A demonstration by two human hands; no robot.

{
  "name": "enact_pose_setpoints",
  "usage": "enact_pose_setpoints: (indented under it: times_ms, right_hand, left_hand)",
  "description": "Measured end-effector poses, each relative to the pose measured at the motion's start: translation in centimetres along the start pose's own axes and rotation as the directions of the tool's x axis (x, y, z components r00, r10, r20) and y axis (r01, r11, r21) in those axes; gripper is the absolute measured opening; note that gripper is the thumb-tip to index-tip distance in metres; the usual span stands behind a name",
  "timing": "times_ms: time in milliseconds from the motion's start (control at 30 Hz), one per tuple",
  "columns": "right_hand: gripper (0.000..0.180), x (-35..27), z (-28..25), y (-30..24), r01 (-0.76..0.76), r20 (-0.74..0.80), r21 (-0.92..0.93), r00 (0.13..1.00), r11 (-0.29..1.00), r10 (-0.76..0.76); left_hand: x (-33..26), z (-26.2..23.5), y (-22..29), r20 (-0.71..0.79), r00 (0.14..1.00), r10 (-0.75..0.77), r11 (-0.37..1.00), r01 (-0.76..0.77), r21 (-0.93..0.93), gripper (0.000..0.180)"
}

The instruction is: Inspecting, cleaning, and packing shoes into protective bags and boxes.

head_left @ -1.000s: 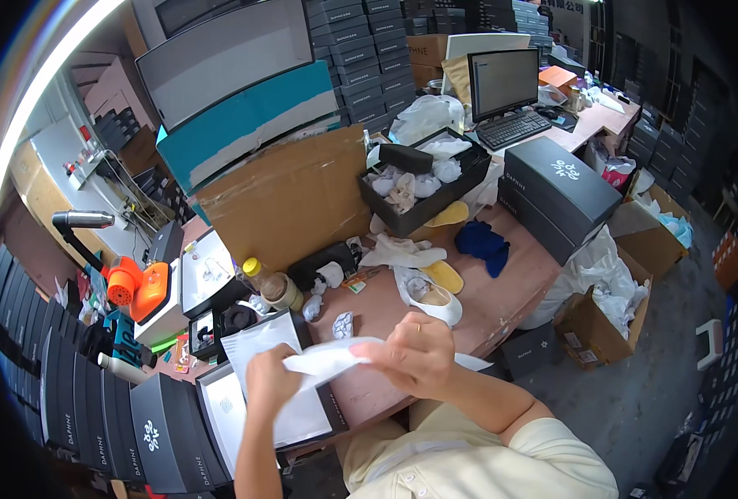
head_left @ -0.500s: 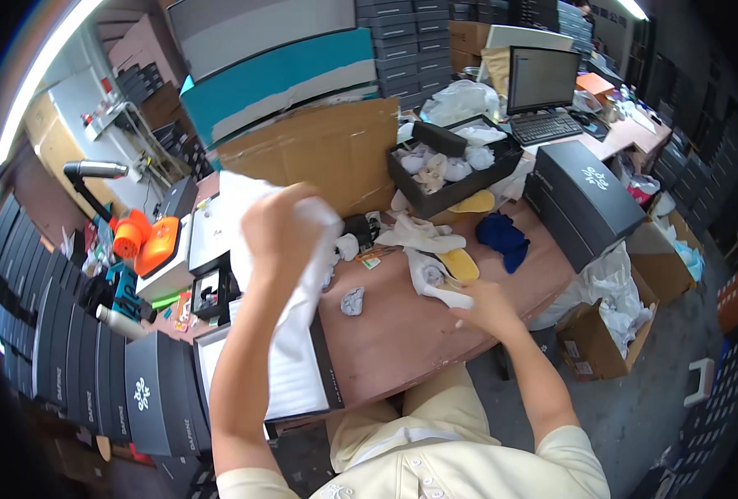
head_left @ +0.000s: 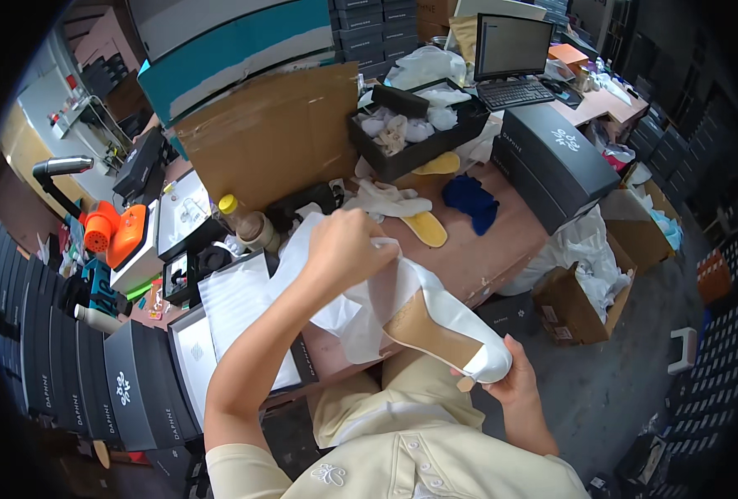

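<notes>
Left hand (head_left: 348,245): raised above the counter (head_left: 502,249), fingers pinched shut on a sheet of white tissue paper (head_left: 361,303).
Right hand (head_left: 510,384): low over the lap, fingers curled around the heel end of a white shoe (head_left: 448,324).
Shoe: tan sole showing, toe tucked into the paper, held off the counter's near edge.
Progress: by my reading, the wrap is only begun; most of the shoe is bare and the paper hangs loose.
Nearby: an open box with white lining (head_left: 236,312) sits on the counter under the left forearm; yellow insoles (head_left: 425,228) beyond.
</notes>
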State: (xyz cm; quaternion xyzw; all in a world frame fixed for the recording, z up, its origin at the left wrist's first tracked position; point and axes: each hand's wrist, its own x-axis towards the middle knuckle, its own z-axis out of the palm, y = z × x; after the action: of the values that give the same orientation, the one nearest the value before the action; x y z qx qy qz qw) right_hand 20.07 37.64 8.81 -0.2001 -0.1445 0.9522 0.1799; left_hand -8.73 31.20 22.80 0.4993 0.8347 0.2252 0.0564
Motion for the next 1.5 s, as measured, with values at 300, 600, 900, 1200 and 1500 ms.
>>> enact_pose_setpoints:
  times_ms: [300,600,900,1200,1500]
  right_hand:
    - [0.046,0.7,3.0,1.5,-0.004,-0.019,-0.159,1.0,0.987,0.001]
    - [0.052,0.0,8.7,4.5,0.301,0.118,-0.585,0.95,0.753,-0.287]
    - [0.039,0.7,16.9,-1.3,0.88,0.781,-0.316,0.453,-0.354,0.43]
    - [0.086,11.9,9.3,2.4,0.675,0.677,-0.736,0.734,-0.05,-0.063]
    - [0.053,12.7,9.9,1.5,0.485,0.523,-0.842,0.632,-0.235,-0.572]
  left_hand:
    - [-9.1,0.8,4.2,-0.022,0.966,0.259,0.855,-0.24,-0.46,0.02]
    - [-13.9,5.9,3.7,-0.546,0.793,0.271,0.703,-0.55,-0.45,0.038]
    - [-5.9,4.0,-2.0,-0.429,0.833,-0.35,0.032,-0.447,-0.894,0.027]
    - [-5.5,-0.5,-1.0,-0.141,0.944,0.297,-0.4,-0.011,-0.916,0.03]
    - [-12.1,-0.5,-2.1,-0.758,0.648,0.068,0.683,-0.584,-0.438,0.046]
